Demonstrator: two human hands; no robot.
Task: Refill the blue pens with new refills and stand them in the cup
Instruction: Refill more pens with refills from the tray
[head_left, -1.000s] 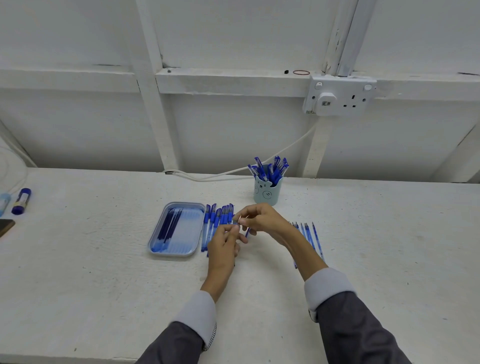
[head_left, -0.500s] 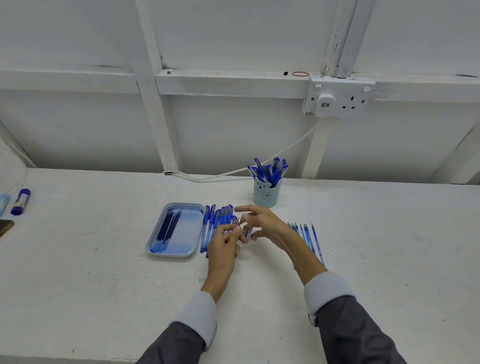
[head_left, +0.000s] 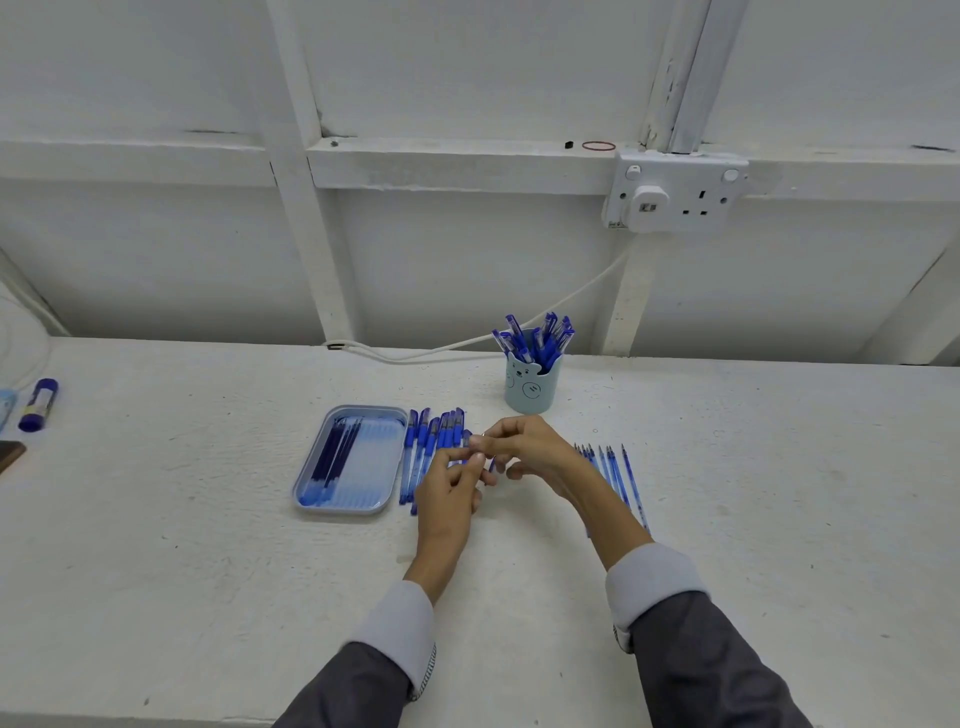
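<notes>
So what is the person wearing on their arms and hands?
Dark grey jacket sleeves cover both arms, the left sleeve and the right sleeve. A pale shirt cuff sticks out of each, with a thin striped edge. The left hand and right hand are bare, no gloves.

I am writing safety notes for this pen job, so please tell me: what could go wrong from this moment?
1. The left hand and right hand pinch a small pen piece above the table; it could slip and fall among the loose pens.
2. The right forearm crosses over the row of thin blue refills; pulling back may scatter them.
3. The cup looks crowded, with pens leaning outward; another pen may not stand well.
</notes>
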